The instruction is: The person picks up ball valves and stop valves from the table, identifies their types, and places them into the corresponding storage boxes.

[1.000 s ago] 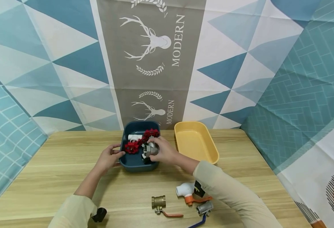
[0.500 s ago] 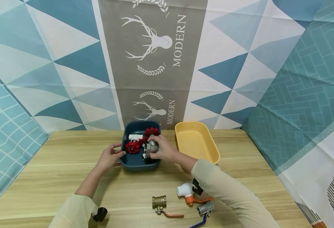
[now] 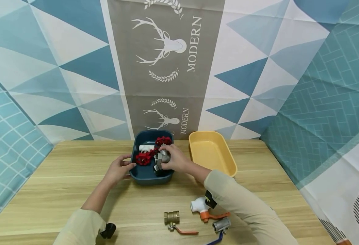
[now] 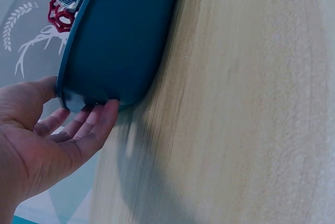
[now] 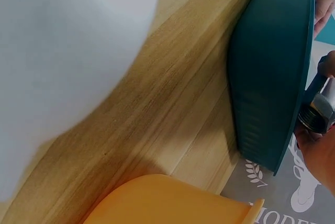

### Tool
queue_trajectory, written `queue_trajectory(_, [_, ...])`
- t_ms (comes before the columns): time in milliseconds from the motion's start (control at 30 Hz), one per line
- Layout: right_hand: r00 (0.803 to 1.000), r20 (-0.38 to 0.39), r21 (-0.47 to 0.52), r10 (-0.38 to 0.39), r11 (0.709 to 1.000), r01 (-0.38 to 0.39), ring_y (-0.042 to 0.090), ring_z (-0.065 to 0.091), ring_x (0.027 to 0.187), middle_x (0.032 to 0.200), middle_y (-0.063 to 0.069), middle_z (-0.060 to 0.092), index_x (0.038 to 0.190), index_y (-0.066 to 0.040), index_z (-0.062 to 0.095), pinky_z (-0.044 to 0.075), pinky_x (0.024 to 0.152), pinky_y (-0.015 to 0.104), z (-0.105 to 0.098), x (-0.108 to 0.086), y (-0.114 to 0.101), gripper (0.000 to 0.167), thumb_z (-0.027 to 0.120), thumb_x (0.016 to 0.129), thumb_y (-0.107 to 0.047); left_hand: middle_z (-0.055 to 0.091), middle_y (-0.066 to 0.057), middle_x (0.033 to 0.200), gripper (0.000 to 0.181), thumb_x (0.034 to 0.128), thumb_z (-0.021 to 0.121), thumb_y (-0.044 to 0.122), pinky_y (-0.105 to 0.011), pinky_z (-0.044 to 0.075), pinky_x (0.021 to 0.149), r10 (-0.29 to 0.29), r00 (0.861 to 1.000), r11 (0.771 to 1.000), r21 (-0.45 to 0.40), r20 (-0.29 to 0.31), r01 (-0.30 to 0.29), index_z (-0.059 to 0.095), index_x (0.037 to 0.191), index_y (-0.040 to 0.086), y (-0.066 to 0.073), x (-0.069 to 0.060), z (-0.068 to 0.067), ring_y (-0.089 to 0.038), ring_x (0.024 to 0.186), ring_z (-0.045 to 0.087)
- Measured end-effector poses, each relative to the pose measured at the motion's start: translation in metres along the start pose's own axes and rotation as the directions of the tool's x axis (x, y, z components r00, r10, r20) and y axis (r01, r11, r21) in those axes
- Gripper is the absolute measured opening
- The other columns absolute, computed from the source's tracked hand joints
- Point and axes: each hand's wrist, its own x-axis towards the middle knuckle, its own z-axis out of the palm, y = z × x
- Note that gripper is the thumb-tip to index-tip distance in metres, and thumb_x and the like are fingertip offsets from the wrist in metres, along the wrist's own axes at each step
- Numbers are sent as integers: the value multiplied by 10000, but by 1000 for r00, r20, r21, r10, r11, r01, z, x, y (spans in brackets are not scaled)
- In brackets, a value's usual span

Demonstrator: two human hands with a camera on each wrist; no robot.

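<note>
A dark blue bin [image 3: 150, 181] stands at the back of the wooden table. At its left wall my left hand [image 3: 117, 170] holds the rim, thumb at the edge and fingertips against the outside, as the left wrist view also shows. My right hand [image 3: 177, 160] reaches over the bin's right side and grips a silver metal fitting [image 3: 164, 157]; its threaded opening shows in the right wrist view. Inside the bin lie red handwheels [image 3: 143, 158] and a white pipe fitting [image 3: 146, 147]. The right hand partly hides the metal fitting.
A yellow bin [image 3: 211, 153] stands right of the blue one. Nearer the front lie a brass valve [image 3: 172, 217] with a red lever, a white valve [image 3: 199, 205] with an orange handle, and a silver valve [image 3: 221, 225] with a blue lever, beside the right forearm.
The right forearm has shifted slightly left. Both hands keep their holds, on the bin's rim and on the metal fitting.
</note>
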Motion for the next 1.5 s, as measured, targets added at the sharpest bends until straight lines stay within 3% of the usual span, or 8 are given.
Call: queue_trajectory(1500, [999, 11, -62, 39, 997, -38, 178, 460, 939, 1118, 74, 499, 1256, -183, 527, 455, 799, 271, -2, 24, 8, 531, 729, 766, -205, 495, -297, 1269, 530, 942, 555, 152, -413, 580, 753, -15, 1000, 1000, 9, -4, 15, 332, 1405, 23, 2, -1, 0, -270, 954, 649])
